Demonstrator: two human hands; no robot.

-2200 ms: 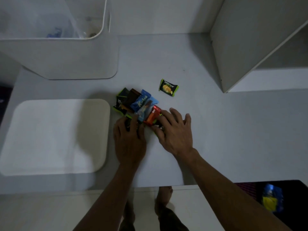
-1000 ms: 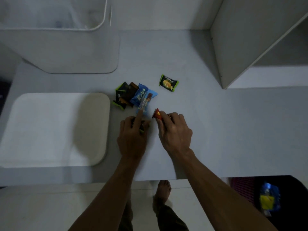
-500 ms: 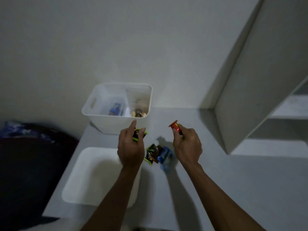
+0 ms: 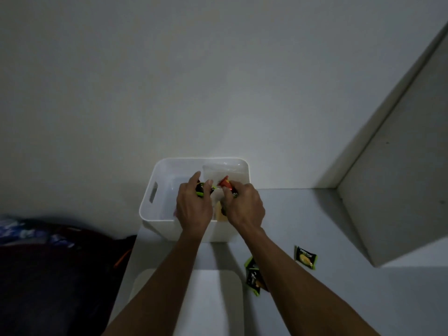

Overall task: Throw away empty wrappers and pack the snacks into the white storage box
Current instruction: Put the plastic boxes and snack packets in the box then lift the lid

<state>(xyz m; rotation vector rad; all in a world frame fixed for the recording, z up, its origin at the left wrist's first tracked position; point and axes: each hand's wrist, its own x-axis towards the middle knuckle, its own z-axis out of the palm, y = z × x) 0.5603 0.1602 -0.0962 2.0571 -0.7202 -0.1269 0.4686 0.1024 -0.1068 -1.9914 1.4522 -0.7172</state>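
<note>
Both hands hover over the open white storage box (image 4: 155, 187) at the back of the table. My left hand (image 4: 194, 207) grips a black-and-green snack packet (image 4: 200, 189). In my right hand (image 4: 244, 207) is a red snack packet (image 4: 226, 183), its tip poking up above the box. A clear inner container (image 4: 225, 170) sits in the box's right half. On the table a black-and-green packet (image 4: 306, 257) lies alone. A small pile of packets (image 4: 252, 275) shows beside my right forearm, partly hidden by it.
The box's white lid (image 4: 213, 301) lies flat on the table in front of the box, under my arms. A tall grey cabinet side (image 4: 392, 190) rises on the right. Dark fabric (image 4: 60, 263) fills the area left of the table.
Each hand picked a packet from the pile and carried it forward; both hands are over the box now. My view rose from the tabletop to the box and wall.
</note>
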